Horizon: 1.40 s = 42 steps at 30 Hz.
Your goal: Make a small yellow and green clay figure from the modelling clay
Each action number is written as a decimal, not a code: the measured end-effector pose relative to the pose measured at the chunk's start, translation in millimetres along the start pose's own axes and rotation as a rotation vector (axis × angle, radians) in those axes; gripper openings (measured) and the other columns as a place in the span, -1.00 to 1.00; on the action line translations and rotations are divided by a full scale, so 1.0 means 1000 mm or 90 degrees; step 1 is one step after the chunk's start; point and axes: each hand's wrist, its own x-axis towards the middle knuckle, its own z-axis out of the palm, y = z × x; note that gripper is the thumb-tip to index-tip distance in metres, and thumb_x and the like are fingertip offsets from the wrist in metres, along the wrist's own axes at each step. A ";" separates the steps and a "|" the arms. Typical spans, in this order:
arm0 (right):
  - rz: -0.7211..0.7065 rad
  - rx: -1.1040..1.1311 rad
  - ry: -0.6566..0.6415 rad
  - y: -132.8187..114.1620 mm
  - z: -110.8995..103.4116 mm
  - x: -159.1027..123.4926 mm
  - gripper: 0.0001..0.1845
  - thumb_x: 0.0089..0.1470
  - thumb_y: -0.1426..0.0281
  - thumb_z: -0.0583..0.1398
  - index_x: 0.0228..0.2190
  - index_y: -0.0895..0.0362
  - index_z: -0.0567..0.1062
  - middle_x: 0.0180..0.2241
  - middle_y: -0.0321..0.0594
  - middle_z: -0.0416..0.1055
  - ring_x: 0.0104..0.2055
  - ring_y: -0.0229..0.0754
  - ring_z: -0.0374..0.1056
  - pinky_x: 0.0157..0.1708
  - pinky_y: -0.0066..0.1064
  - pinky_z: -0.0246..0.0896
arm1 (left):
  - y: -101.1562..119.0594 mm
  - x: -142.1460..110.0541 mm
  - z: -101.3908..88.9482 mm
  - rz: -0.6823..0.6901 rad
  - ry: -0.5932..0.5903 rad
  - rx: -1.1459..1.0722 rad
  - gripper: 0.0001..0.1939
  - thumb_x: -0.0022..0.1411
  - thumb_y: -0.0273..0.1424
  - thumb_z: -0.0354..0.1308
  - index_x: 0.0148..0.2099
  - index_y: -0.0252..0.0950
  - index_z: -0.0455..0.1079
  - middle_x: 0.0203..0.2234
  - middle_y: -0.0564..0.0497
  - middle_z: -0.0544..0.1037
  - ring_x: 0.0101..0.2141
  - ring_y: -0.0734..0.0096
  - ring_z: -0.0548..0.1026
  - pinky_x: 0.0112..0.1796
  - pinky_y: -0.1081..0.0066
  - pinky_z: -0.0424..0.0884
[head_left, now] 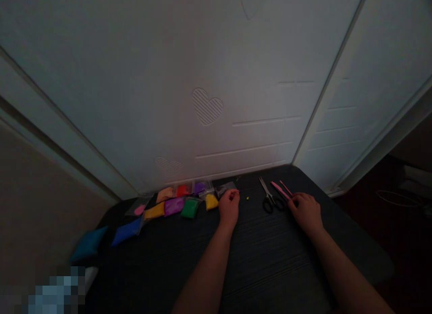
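My left hand (229,207) is closed in a pinch above the dark table, beside the yellow clay packet (211,202). A small reddish bit seems to show at its fingertips, too small to name. To its right lies a tiny yellow piece (247,198). My right hand (308,211) has its fingers closed at the near ends of two slim pink modelling tools (280,188); the thinner one runs into its fingertips. Black-handled scissors (269,197) lie with open handles just left of these tools, blades pointing toward the wall.
Several clay packets, including green (190,208), purple (174,207), orange (154,211) and blue (127,231), line the left of the dark table (263,260). A teal packet (88,244) sits at the left edge. A white panel (151,79) with embossed hearts stands behind.
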 end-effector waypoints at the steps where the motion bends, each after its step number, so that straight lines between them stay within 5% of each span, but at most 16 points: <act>1: 0.000 -0.001 0.002 0.000 0.000 0.000 -0.77 -0.07 0.30 0.00 -0.51 0.11 0.41 -0.23 -0.21 0.32 -0.16 -0.09 0.14 -0.24 -0.31 -0.03 | 0.000 0.000 0.000 0.001 -0.001 0.000 -0.79 0.02 -0.31 -0.01 -0.36 -0.31 0.37 -0.60 0.07 0.36 -0.54 0.48 0.32 -0.50 0.50 0.21; 42: 0.020 -0.056 0.016 -0.009 -0.002 -0.001 -0.74 -0.03 0.28 -0.03 -0.47 0.13 0.39 -0.34 -0.15 0.32 -0.22 -0.06 0.16 -0.30 -0.28 -0.04 | 0.000 0.000 0.000 0.010 0.007 -0.013 -0.81 0.00 -0.35 0.00 -0.38 -0.31 0.38 -0.60 0.06 0.38 -0.53 0.47 0.32 -0.48 0.48 0.21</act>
